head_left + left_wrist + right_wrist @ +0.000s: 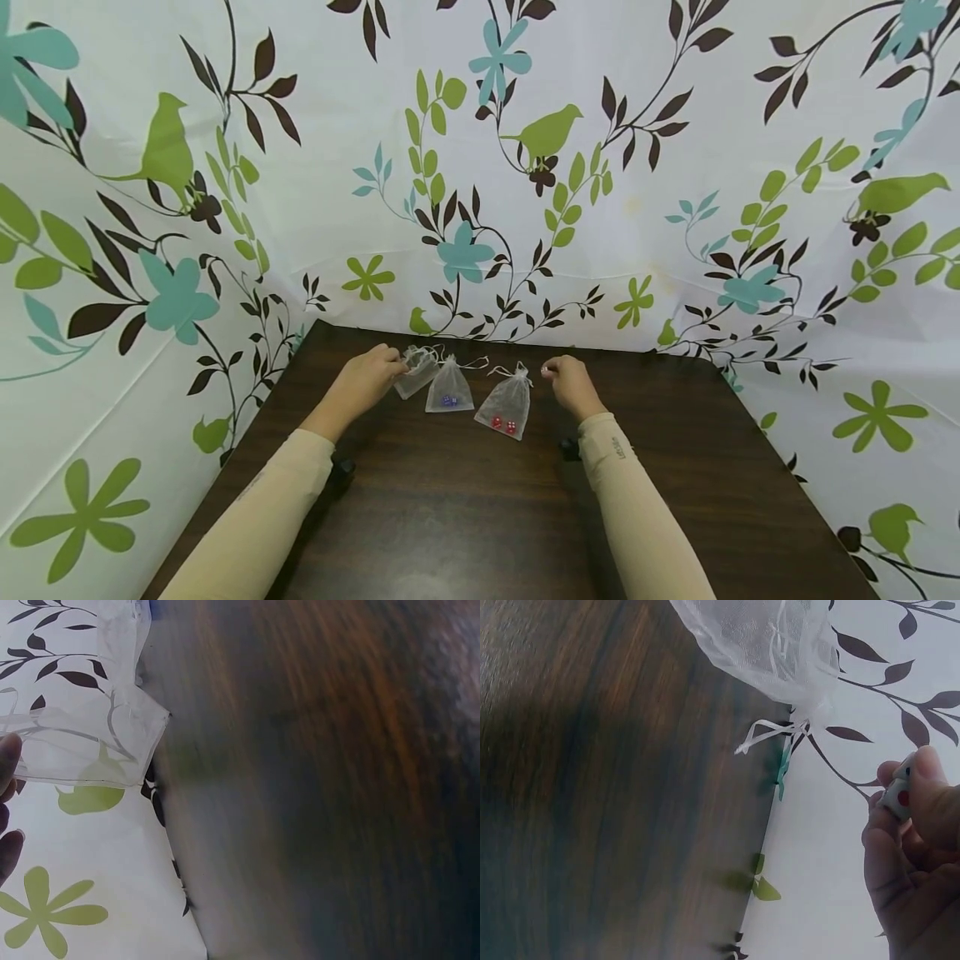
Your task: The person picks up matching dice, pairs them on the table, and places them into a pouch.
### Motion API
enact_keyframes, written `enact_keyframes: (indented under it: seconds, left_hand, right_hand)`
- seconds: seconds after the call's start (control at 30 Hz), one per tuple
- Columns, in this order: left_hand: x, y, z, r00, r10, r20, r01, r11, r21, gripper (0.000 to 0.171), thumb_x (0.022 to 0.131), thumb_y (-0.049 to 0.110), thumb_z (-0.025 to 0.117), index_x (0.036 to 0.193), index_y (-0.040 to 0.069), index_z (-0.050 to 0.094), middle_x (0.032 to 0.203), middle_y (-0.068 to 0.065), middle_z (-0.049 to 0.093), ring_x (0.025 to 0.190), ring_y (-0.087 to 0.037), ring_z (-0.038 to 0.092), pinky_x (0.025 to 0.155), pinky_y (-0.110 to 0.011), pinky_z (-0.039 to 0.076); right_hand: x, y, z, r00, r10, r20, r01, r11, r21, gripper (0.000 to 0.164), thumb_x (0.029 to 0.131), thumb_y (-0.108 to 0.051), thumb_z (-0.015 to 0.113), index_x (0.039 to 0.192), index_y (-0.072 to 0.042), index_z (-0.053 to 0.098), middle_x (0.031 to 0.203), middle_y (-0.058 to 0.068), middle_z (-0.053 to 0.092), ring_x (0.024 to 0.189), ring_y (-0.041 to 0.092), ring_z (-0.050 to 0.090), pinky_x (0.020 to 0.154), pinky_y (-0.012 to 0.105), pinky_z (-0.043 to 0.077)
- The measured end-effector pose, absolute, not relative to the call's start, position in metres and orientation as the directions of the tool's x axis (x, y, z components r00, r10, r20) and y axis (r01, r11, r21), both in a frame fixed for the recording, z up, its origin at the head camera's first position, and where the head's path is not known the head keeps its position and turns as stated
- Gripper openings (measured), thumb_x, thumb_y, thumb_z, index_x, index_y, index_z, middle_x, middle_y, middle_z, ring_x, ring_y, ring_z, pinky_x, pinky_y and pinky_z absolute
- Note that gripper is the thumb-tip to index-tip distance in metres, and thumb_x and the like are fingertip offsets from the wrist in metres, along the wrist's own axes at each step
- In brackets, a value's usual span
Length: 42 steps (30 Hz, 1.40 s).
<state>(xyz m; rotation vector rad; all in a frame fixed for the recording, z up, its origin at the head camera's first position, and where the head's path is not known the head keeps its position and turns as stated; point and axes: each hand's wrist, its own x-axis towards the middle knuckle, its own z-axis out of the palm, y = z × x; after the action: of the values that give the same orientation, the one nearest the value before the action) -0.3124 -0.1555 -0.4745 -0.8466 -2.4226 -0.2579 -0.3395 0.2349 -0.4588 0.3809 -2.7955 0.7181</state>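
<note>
My left hand [370, 372] pinches the edge of a sheer white drawstring bag [417, 377] near the table's back left; the left wrist view shows its fingertips [9, 757] at the see-through cloth. Close beside it lies a second sheer bag [441, 385] with blue dice [449, 401] inside. Further right, a third bag [516, 393] contains red dice [504, 424]. My right hand [573, 385] is held just right of that bag. Between its thumb and fingers it pinches small white dice [898, 796], one showing a red dot, partly covered by the thumb.
The dark wooden table [450, 517] ends at the back against a white curtain [585, 225] printed with birds, leaves and flowers, which also hangs at both sides. White drawstrings [475, 363] trail from the bags towards the table's back edge.
</note>
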Motion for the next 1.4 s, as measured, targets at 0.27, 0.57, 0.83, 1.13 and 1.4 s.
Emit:
enact_keyframes:
  seconds: [0.27, 0.57, 0.83, 1.13, 1.4]
  left_hand:
    - [-0.313, -0.156, -0.475, -0.637, 0.520, 0.569, 0.630, 0.777, -0.004, 0.013, 0.082, 0.004, 0.085, 0.092, 0.012, 0.080, 0.081, 0.001, 0.055, 0.074, -0.015, 0.051, 0.058, -0.028, 0.051]
    - [-0.315, -0.155, -0.479, -0.621, 0.526, 0.581, 0.633, 0.774, -0.023, 0.014, 0.080, 0.005, 0.086, 0.091, 0.012, 0.080, 0.079, 0.002, 0.054, 0.073, -0.015, 0.050, 0.057, -0.028, 0.050]
    - [-0.315, -0.156, -0.480, -0.627, 0.523, 0.578, 0.630, 0.776, -0.020, 0.013, 0.081, 0.006, 0.086, 0.091, 0.013, 0.080, 0.080, 0.002, 0.054, 0.074, -0.015, 0.050, 0.057, -0.028, 0.050]
    - [-0.316, -0.154, -0.481, -0.633, 0.526, 0.568, 0.628, 0.778, -0.020, 0.012, 0.081, 0.007, 0.086, 0.091, 0.012, 0.080, 0.079, 0.002, 0.053, 0.073, -0.015, 0.049, 0.057, -0.027, 0.049]
    - [-0.314, -0.155, -0.482, -0.616, 0.529, 0.583, 0.635, 0.772, -0.031, 0.012, 0.081, 0.008, 0.086, 0.089, 0.013, 0.080, 0.077, 0.004, 0.052, 0.071, -0.014, 0.047, 0.055, -0.027, 0.047]
  right_hand:
    - [-0.341, 0.229, -0.463, -0.939, -0.196, 0.282, -0.309, 0.841, -0.444, 0.008, 0.094, -0.001, 0.067, 0.094, 0.002, 0.075, 0.094, 0.014, 0.073, 0.097, 0.033, 0.068, 0.089, 0.049, 0.053]
    - [-0.340, 0.222, -0.460, -0.945, -0.183, 0.272, -0.293, 0.843, -0.451, 0.011, 0.096, -0.003, 0.067, 0.100, 0.003, 0.075, 0.098, 0.015, 0.072, 0.102, 0.033, 0.067, 0.092, 0.048, 0.052]
    - [-0.339, 0.214, -0.457, -0.941, -0.203, 0.271, -0.312, 0.831, -0.461, 0.013, 0.095, -0.002, 0.067, 0.103, 0.006, 0.074, 0.100, 0.019, 0.072, 0.101, 0.035, 0.068, 0.090, 0.048, 0.053]
    - [-0.338, 0.207, -0.453, -0.936, -0.219, 0.275, -0.328, 0.824, -0.462, 0.010, 0.095, -0.001, 0.067, 0.099, 0.004, 0.075, 0.092, 0.012, 0.071, 0.083, 0.025, 0.062, 0.077, 0.043, 0.053]
    - [-0.336, 0.198, -0.455, -0.954, -0.201, 0.223, -0.287, 0.830, -0.478, 0.018, 0.097, -0.006, 0.067, 0.109, 0.005, 0.074, 0.104, 0.016, 0.073, 0.095, 0.029, 0.067, 0.085, 0.044, 0.055]
